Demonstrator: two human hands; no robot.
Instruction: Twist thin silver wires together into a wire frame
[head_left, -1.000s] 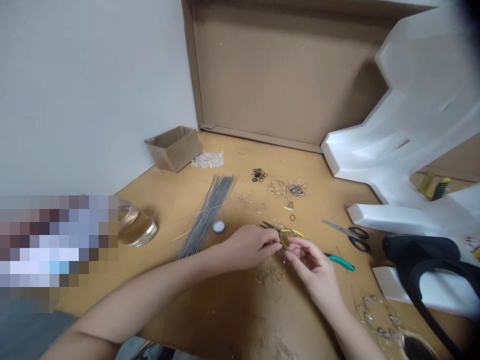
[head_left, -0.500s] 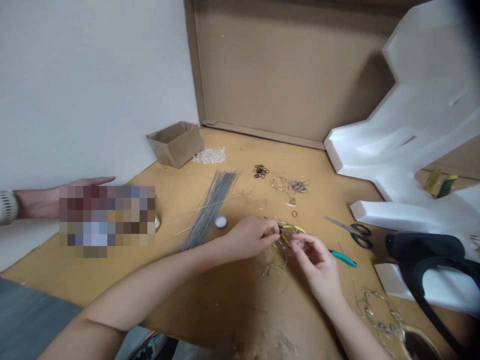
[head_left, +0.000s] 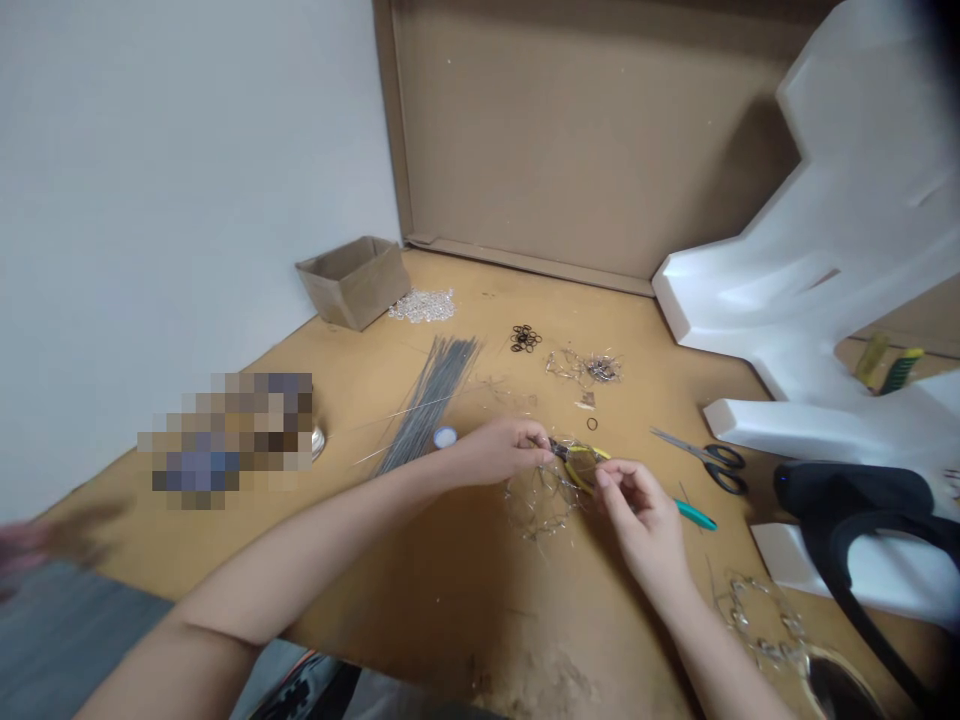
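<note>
My left hand [head_left: 514, 448] is closed in a pinch at one end of a thin beaded wire [head_left: 544, 500]. The wire loops and tangles just below the fingers, low over the table. Facing it, my right hand [head_left: 641, 505] pinches another part of the wire with thumb and forefinger; the exact grip is too fine to make out. Between and behind both hands lie yellow-handled pliers [head_left: 581, 478], partly covered by the wire. A tool with a teal handle [head_left: 696, 515] sticks out beyond my right hand.
A bundle of straight grey wires [head_left: 431, 400] lies left of a small round white-and-blue lid [head_left: 445, 438]. Further back are clear beads [head_left: 424, 305], a cardboard box [head_left: 356, 290], black rings [head_left: 525, 338] and wire pieces [head_left: 600, 368]. Scissors [head_left: 712, 460] and white foam [head_left: 757, 310] are right.
Another person's hand at the left has drawn back toward the near edge and is blurred. My hands have moved slightly apart, and the wire loops below look more spread out.
</note>
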